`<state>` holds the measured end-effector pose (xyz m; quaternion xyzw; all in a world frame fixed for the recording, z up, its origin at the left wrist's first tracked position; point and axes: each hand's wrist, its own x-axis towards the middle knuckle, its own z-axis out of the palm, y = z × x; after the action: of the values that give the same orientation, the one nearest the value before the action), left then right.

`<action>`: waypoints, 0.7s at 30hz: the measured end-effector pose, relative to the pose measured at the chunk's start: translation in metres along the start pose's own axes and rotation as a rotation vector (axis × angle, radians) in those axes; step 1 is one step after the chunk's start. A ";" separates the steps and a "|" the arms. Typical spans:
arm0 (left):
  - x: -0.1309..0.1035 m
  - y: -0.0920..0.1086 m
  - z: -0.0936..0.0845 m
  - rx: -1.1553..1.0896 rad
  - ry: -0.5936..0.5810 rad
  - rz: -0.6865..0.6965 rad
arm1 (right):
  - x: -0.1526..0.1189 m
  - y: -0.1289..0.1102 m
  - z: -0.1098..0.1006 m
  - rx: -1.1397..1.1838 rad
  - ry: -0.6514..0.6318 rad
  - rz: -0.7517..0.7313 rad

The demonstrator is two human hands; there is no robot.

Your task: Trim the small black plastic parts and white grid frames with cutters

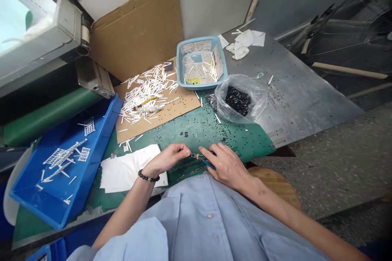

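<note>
My right hand (228, 166) is closed round the blue handles of a small pair of pliers or cutters (209, 164), whose metal jaws point left. At the jaw tips, my left hand (174, 155) pinches with thumb and forefinger; what lies between them is too small to make out. A beaded bracelet circles the left wrist. Just beyond both hands, many tiny black pieces (224, 133) are scattered over the green table mat (171, 132). A folded white cloth (130, 171) lies beside my left forearm.
White sticks (147, 87) are heaped on cardboard (180, 108) with a yellow-handled tool (147, 102). Behind are a light-blue basket (202, 86) and a clear bag (260, 100) of black pieces. A blue tray (39, 202) with white plastic frames stands left; a metal sheet (294, 89) extends right.
</note>
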<state>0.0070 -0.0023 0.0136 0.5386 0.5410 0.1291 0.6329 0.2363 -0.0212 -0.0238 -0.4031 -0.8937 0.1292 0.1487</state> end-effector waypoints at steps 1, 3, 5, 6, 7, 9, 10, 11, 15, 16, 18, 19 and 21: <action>0.000 0.001 0.000 0.007 0.000 0.003 | 0.000 0.000 0.000 0.003 0.003 0.001; 0.000 0.001 0.000 0.016 0.001 0.007 | 0.000 0.000 0.001 0.003 0.001 -0.001; 0.000 0.003 0.001 0.021 0.005 0.004 | -0.001 0.000 0.002 -0.001 -0.008 -0.004; 0.000 0.003 0.002 0.024 0.007 0.001 | -0.001 0.000 0.002 -0.004 -0.015 -0.006; 0.000 0.004 0.002 0.027 0.010 -0.002 | -0.001 0.000 0.002 -0.009 -0.023 -0.008; 0.000 0.005 0.002 0.040 0.009 -0.008 | -0.001 -0.001 0.002 -0.026 -0.037 -0.010; 0.000 0.005 0.002 0.049 0.006 -0.010 | -0.001 -0.001 0.002 -0.039 -0.043 -0.009; 0.001 0.004 0.002 0.060 0.002 -0.011 | -0.002 -0.001 0.003 -0.052 -0.045 -0.009; 0.003 -0.002 0.004 0.060 0.015 -0.021 | -0.004 -0.003 0.006 -0.071 -0.009 0.003; 0.004 -0.004 0.005 0.045 0.036 -0.029 | -0.004 -0.003 0.007 -0.068 0.008 0.010; 0.005 -0.007 0.008 0.009 0.084 -0.043 | -0.005 -0.004 0.009 -0.066 0.031 0.023; 0.005 -0.008 0.010 -0.009 0.104 -0.047 | -0.005 -0.004 0.009 -0.068 0.034 0.026; 0.006 -0.010 0.013 -0.039 0.128 -0.049 | -0.004 -0.004 0.009 -0.072 0.025 0.027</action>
<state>0.0155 -0.0084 0.0002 0.5036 0.5908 0.1583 0.6102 0.2329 -0.0281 -0.0314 -0.4218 -0.8903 0.0941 0.1436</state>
